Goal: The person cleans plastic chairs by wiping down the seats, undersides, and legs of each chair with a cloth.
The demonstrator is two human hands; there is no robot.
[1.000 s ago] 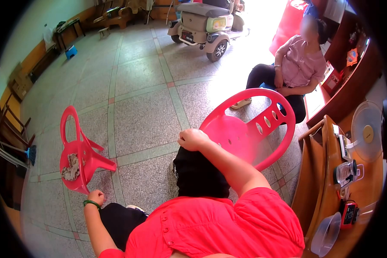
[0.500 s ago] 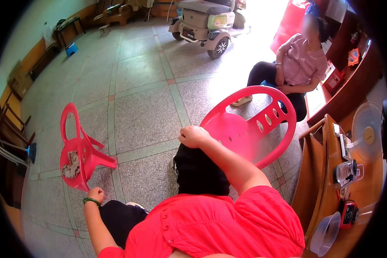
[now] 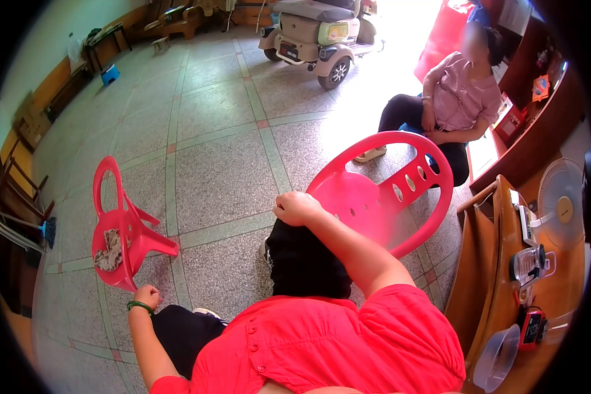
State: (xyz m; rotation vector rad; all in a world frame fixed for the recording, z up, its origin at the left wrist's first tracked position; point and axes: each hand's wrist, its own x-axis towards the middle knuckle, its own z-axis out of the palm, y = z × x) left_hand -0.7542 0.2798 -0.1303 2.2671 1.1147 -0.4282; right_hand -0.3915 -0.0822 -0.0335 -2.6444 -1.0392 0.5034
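Note:
My right hand (image 3: 297, 208) rests as a loose fist on my right knee (image 3: 305, 259), in black trousers. Just to its right stands a large pink-red plastic chair (image 3: 354, 197) with an oval back and slots. On the other side, my left hand (image 3: 149, 297), below a green bangle (image 3: 140, 306), is curled closed by my left knee (image 3: 184, 338). Close beyond its knuckles is the near edge of a small pink-red plastic chair (image 3: 134, 240); whether they touch I cannot tell. A crumpled patterned cloth (image 3: 110, 251) lies on that chair's seat. Nothing shows in either hand.
Another person (image 3: 463, 98) sits at the upper right behind the large chair. A wooden table (image 3: 499, 262) at right carries a fan (image 3: 561, 203), a glass jug (image 3: 528, 264) and a clear plastic bowl (image 3: 497, 358). A three-wheeled scooter (image 3: 315, 43) stands at the back on the tiled floor.

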